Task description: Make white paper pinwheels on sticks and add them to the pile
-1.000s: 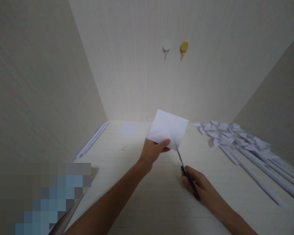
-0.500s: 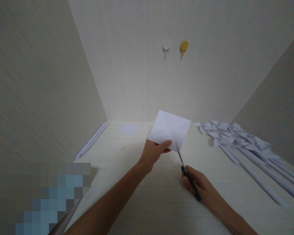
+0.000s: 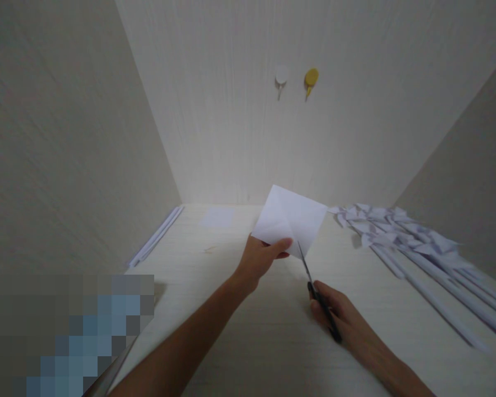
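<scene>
Our left hand (image 3: 259, 259) pinching a white paper square (image 3: 290, 220) at its lower corner above the table (image 3: 240, 331), our right hand (image 3: 341, 320) at four o'clock gripping scissors (image 3: 316, 289), blade tips touching the paper's lower edge, paper pinwheels (image 3: 400, 234) at three o'clock

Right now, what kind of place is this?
Probably a small craft nook at a pale desk boxed in by walls. A white paper square meets scissors, finished paper pinwheels are piled beside, and two wall hooks hang behind.

paper sheet (image 3: 290, 220): blank, no print
scissors (image 3: 319, 298): no brand legible
wall hooks (image 3: 296, 79): unmarked
</scene>
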The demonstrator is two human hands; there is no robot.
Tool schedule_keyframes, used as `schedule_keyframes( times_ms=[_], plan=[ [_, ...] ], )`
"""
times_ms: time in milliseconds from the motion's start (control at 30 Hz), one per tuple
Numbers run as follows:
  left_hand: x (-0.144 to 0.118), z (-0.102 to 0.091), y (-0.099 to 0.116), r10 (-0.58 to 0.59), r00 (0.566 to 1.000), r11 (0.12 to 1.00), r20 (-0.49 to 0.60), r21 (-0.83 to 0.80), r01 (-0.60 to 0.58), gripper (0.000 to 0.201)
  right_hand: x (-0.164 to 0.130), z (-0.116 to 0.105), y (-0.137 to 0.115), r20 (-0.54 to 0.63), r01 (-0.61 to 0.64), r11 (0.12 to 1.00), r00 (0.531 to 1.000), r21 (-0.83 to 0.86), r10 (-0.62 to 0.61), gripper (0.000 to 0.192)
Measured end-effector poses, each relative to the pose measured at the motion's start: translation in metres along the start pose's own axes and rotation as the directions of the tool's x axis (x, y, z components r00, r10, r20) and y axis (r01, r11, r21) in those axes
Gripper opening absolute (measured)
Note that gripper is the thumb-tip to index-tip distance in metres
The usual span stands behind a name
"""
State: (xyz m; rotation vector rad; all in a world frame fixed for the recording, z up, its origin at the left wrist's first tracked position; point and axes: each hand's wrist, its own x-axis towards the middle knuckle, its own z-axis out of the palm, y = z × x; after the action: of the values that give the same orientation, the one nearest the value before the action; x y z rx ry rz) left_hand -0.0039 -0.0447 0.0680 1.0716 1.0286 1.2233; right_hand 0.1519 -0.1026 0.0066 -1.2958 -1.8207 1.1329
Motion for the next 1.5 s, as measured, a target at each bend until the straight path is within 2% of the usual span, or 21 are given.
schedule_keyframes(
  times_ms=[633, 1500],
  plan=[
    [0.000, -0.001, 0.003, -0.002, 1.000, 1.000, 0.015, 0.029, 0.001, 0.025, -0.001, 0.000, -0.005, -0.029, -0.040, 0.996, 0.999, -0.081, 0.038, 0.028],
    [0.001, -0.002, -0.001, 0.002, 1.000, 1.000, 0.004, 0.004, -0.002, 0.023, -0.004, 0.001, -0.011, -0.114, -0.013, 0.996, 0.993, -0.093, 0.002, 0.031]
  ],
)
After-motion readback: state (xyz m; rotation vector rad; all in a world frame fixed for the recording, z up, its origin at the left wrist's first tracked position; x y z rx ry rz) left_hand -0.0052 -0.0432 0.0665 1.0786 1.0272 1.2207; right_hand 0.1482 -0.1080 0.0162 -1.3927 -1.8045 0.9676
